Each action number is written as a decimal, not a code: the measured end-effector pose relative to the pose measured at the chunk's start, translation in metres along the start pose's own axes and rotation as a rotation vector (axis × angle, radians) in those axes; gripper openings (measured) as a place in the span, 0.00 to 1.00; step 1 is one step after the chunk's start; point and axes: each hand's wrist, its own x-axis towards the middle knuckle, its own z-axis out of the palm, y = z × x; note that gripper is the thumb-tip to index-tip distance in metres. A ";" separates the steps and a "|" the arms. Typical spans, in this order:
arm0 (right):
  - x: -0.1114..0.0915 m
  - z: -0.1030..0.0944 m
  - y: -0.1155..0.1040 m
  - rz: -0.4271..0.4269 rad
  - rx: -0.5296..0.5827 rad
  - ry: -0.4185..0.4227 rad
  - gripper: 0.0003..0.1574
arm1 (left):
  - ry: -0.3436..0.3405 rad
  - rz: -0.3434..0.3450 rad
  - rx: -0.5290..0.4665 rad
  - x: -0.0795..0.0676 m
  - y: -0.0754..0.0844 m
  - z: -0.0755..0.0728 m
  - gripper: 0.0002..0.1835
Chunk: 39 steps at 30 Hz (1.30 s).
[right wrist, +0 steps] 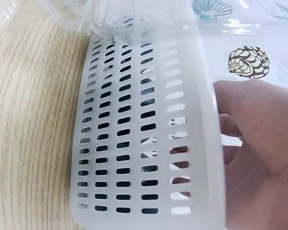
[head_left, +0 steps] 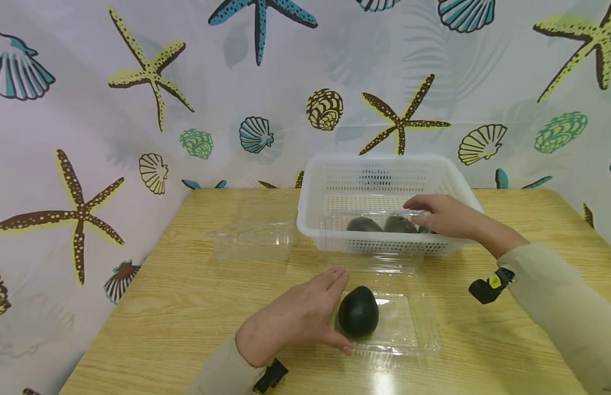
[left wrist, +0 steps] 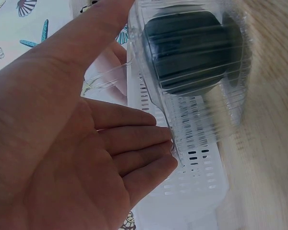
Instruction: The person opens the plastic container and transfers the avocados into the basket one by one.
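Observation:
A dark green avocado [head_left: 358,311] lies in the left half of the base of a clear plastic clamshell box [head_left: 409,323]. The box's raised lid leans toward the white basket [head_left: 310,230]. My left hand [head_left: 305,310] is at the box's left side, fingers extended and thumb apart. In the left wrist view its fingertips meet the clear wall, with the avocado [left wrist: 187,50] showing through it. My right hand [head_left: 446,216] reaches over the basket's rim, down among several avocados [head_left: 364,225]. Its fingertips are hidden behind the basket wall [right wrist: 149,120], so I cannot tell whether they grip one.
Left of the basket stands another clear plastic box [head_left: 253,244], its lid raised. Both boxes and the basket rest on a wood-grain table [head_left: 177,307]. Behind them hangs a white cloth [head_left: 285,82] printed with starfish and shells.

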 end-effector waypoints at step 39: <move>-0.095 0.005 -0.010 -0.059 -0.160 0.347 0.22 | -0.019 -0.009 -0.029 0.002 0.003 -0.001 0.66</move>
